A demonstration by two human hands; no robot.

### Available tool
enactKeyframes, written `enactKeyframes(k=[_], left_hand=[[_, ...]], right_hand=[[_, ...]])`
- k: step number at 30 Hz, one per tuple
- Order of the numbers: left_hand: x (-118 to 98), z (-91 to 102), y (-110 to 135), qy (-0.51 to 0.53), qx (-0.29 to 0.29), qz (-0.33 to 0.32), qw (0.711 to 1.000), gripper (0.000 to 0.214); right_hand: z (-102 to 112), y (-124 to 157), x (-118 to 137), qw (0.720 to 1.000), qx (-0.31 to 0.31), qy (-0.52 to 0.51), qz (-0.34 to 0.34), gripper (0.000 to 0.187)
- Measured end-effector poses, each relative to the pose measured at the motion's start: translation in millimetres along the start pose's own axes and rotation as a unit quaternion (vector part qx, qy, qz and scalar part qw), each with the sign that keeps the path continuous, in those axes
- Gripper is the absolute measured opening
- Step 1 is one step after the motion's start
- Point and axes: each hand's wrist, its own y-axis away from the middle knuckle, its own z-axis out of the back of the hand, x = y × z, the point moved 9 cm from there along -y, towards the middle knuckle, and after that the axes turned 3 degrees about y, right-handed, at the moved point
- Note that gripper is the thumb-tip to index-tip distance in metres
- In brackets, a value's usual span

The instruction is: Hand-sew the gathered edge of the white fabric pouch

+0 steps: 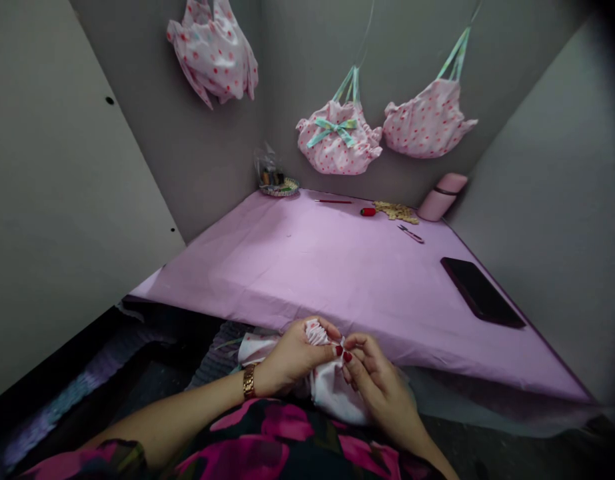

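White cloth (pixel 332 390) sits bunched in the left hand (pixel 292 360), squeezed tight to keep its folds; right hand (pixel 374 377) fingers pinch the gathered top.

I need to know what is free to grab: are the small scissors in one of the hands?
No, the scissors lie on the pink tablecloth, while both hands, left hand and right hand, pinch gathered white fabric.

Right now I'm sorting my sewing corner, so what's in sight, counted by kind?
Spotted pink pouches hanging on the wall: 3
White gathered cloth, held by left hand and right hand: 1
Scissors: 1
Phone: 1
Pink bottle: 1
Total: 7
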Motion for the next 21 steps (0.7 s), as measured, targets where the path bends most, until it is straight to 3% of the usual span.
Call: enactKeyframes(k=[4, 9, 15, 18, 21], left_hand=[[1, -1.3, -2, 0.001, 0.006, -0.010, 1.000, 0.028], [2, 1.5, -4, -0.030, 0.000, -0.031, 0.999, 0.025], [3, -1.7, -6, -0.040, 0.017, -0.041, 0.998, 0.025], [2, -0.8, -5, -0.040, 0.006, -0.034, 0.999, 0.023], [3, 2.0, -3, -0.031, -0.010, -0.026, 0.999, 0.021]], right_hand=[[3, -1, 5, 0.999, -0.008, 0.049, 0.020, 0.019], [12, -2, 31, 0.976, -0.057, 0.166, 0.128, 0.013], [11, 3, 45, 0.955, -0.071, 0.189, 0.219, 0.017], [12, 10, 47, 0.960, -0.080, 0.128, 0.237, 0.020], [26, 12, 45, 0.975, -0.105, -0.069, 0.186, 0.015]])
